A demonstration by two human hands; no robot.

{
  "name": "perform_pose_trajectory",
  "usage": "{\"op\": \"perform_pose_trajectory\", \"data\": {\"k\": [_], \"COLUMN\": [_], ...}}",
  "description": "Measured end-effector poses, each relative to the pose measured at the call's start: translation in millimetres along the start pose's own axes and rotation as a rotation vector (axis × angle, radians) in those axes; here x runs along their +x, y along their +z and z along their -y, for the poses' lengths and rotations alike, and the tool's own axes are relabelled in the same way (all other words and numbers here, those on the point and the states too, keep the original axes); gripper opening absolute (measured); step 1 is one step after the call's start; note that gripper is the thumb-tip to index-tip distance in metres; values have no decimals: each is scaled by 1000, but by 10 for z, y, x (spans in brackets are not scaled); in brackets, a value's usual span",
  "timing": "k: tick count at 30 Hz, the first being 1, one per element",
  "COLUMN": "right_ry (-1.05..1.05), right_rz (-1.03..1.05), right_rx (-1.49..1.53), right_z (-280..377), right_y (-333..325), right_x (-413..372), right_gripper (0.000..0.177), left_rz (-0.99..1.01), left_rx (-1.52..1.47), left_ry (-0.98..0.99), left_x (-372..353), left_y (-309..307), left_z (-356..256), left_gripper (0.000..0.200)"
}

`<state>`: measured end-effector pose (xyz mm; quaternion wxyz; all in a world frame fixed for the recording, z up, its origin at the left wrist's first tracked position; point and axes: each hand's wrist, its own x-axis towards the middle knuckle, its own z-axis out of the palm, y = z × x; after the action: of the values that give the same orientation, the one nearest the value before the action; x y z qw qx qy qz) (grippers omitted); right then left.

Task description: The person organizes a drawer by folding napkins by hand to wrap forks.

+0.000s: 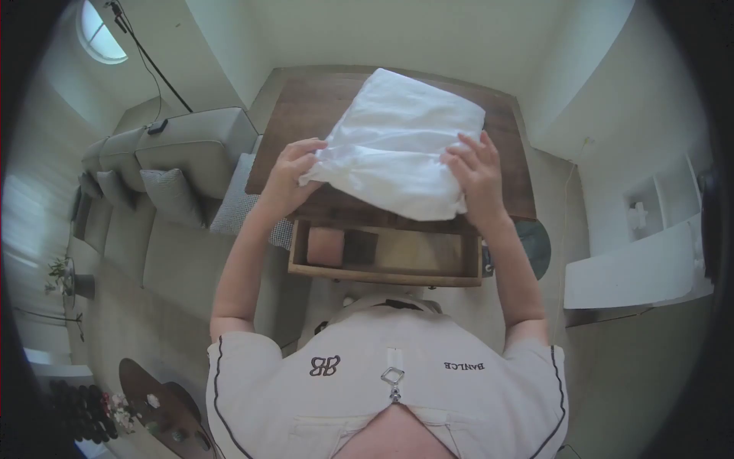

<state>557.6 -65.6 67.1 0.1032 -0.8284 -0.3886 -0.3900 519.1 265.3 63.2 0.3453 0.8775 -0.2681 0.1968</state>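
Observation:
A folded white cloth (401, 141) lies on the dark wooden table (298, 115), its near edge hanging over the front. My left hand (290, 172) grips the cloth's near left corner. My right hand (478, 172) holds the cloth's near right edge with fingers spread over it. Below the cloth, a wooden drawer (382, 274) of the table stands pulled out, and a pink object (326, 246) sits in its left end.
A grey sofa (176, 153) with cushions runs along the left of the table. White shelving (650, 252) stands at the right. A round dark object (539, 249) lies on the floor by the table's right corner. A small table with items (164, 413) is at lower left.

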Motion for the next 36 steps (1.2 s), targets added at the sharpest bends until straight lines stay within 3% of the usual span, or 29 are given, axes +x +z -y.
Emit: {"op": "perform_pose_trajectory", "data": {"k": [3,6,8,9,12,15,18,19,21,25,27,29,32,33,36], "right_ry": [220,344,402,419,243,22,-50,-57,-70,186,344,517,609,619,626], "right_rz": [368,703,472,418,138,188,4,-18,-51,340,567,699,768,778,851], "right_rx": [81,-9,247,312,458,197,-3,22,53,362,514,698,864,896,950], "right_z": [-199,-210,-85,15,432,697,688,658,571,416,337,239,108,78,31], "right_y": [-224,-491,-660,-675,-514,-138,170,186,218,139,46,46,117,144,167], "right_x": [-22,-159,-181,-184,-194,-266,-282,-262,-209,-54,124,226,285,311,358], "right_gripper": [24,45,54,57,49,68,43,36,27,7,17,28,31,31,26], "left_rz": [-49,-3,12,20,76,175,272,349,457,503,430,-11,-258,-292,-129], "left_rx": [170,131,163,167,292,219,69,-32,-183,-371,-403,129,422,464,613], "left_ry": [200,228,220,215,326,261,200,68,-127,-419,-476,-157,236,312,382], "left_x": [-19,-9,-1,1,32,90,227,257,349,482,463,388,320,303,226], "left_y": [313,424,384,376,378,367,310,291,248,228,282,394,522,573,819], "left_z": [-51,-161,-230,-244,-238,-217,-277,-279,-275,-228,-173,-152,-436,-468,-348], "left_gripper": [13,26,66,75,60,51,14,7,15,27,29,18,20,22,39]}}
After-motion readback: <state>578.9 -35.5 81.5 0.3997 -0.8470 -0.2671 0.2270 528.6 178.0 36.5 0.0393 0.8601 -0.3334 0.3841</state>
